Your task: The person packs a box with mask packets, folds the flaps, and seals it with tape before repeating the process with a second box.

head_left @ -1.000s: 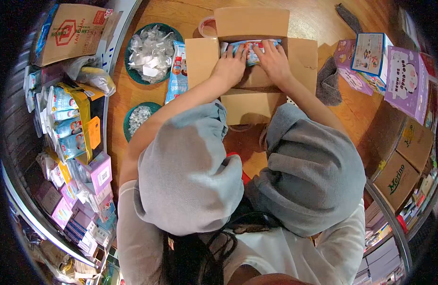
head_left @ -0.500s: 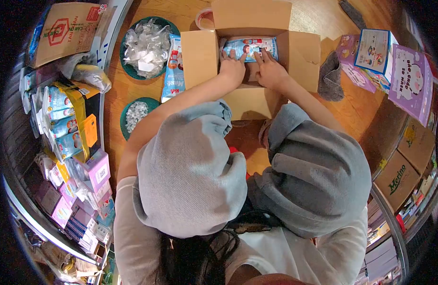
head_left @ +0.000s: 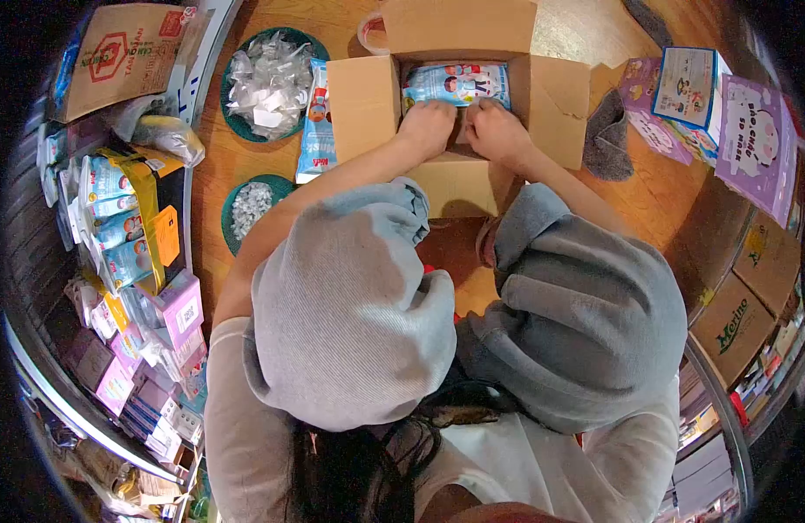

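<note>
An open cardboard box [head_left: 360, 105] stands on the floor in front of my bent knees. Inside it lies a light-blue packet of kids' masks [head_left: 459, 84], printed with cartoon figures. At the packet's near left edge my left hand [head_left: 429, 125] is closed, its fingers curled on the edge. My right hand [head_left: 496, 129] is likewise closed, curled on the near right edge; the fingertips of both hands are hidden. A second blue mask packet [head_left: 316, 131] lies on the floor against the box's left flap.
Left of the box stand a green basket [head_left: 231, 122] of clear plastic scraps and a green bowl [head_left: 228, 213] of white bits. A tape roll [head_left: 364, 33] lies behind the box. To the right are a grey cloth [head_left: 607, 139] and purple mask boxes [head_left: 756, 144]. Shelves flank both sides.
My fingers, spread flat on the packet before, have drawn back toward me and curled at its near edge. More of the packet's printed face shows now.
</note>
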Demonstrator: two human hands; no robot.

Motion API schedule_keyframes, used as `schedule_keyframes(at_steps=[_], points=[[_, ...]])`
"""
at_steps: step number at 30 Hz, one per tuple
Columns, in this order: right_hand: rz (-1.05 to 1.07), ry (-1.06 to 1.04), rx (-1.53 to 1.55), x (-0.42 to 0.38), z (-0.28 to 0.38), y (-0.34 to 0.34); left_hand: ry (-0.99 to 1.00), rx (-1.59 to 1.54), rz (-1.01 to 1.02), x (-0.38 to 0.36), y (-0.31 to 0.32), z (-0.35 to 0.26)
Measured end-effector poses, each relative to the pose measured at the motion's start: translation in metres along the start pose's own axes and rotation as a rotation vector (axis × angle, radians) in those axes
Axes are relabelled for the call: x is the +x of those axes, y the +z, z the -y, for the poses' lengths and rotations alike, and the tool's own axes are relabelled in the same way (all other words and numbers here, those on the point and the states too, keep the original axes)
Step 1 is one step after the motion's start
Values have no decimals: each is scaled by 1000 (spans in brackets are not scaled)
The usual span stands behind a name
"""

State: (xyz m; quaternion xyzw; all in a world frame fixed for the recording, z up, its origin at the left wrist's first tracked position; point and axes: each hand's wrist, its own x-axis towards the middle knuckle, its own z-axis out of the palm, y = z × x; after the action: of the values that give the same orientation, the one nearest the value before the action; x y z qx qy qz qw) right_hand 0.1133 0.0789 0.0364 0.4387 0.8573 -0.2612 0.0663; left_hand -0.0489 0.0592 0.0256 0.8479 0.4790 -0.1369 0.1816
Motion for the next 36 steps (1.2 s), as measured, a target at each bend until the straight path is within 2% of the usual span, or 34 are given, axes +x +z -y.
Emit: schedule_keyframes(at_steps=[5, 17, 20, 23, 26, 29, 30, 33, 36], points=[[-192, -38, 51, -2, -4, 5, -97, -9, -58, -2, 17, 6], [-26, 69, -112, -5, 0, 11, -133, 133, -64, -7, 27, 4], [92, 92, -152, -1, -1, 8, -153, 171, -87, -9, 21, 2], [123, 116, -190, 0, -3, 15, -194, 145, -5, -10, 1, -3], [186, 155, -199, -1, 2, 7, -134, 175, -129, -6, 13, 2], [274, 163, -115, 7, -6, 3, -125, -7, 103, 10, -13, 6], [270, 162, -112, 7, -6, 5, -243, -136, 123, 9, -18, 4], [257, 155, -107, 9, -6, 9, -116, 270, -42, 3, 7, 12], [252, 154, -101, 7, -6, 10, -141, 282, -95, 4, 14, 12]])
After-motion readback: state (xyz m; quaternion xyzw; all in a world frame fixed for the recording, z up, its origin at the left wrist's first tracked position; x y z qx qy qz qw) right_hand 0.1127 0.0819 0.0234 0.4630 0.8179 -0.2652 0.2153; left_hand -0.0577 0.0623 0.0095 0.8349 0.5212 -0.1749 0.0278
